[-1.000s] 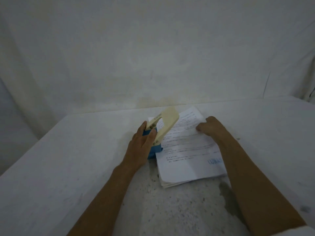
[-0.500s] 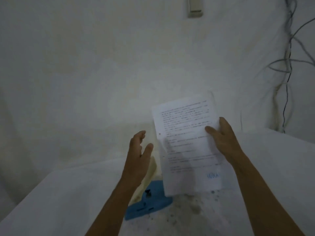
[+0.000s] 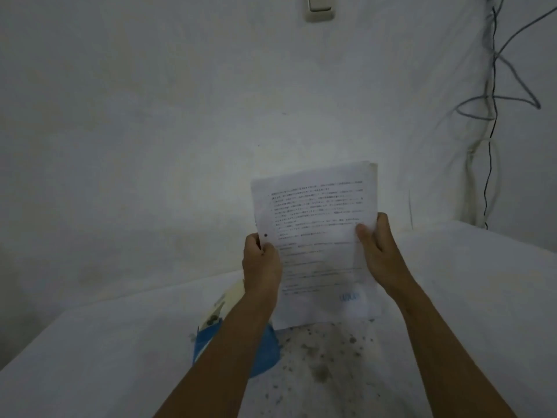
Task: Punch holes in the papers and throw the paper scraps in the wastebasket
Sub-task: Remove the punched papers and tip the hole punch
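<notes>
A stack of printed white papers [image 3: 316, 236] is held upright in the air above the table, with a punched hole showing near its left edge. My left hand [image 3: 261, 263] grips the stack's left edge just below that hole. My right hand [image 3: 380, 251] grips the right edge, thumb on the front sheet. The hole punch [image 3: 262, 354], blue base with a cream lever, sits on the table below the papers and is largely hidden by my left forearm.
The white table [image 3: 467, 297] has dark specks scattered on it in front of the punch. A white wall stands close behind, with a light switch [image 3: 319, 7] at the top and dark cables [image 3: 494, 116] hanging at the right.
My left hand let go of the punch and took the papers' left edge. My right hand lifted the stack off the table to upright. The view tilted up.
</notes>
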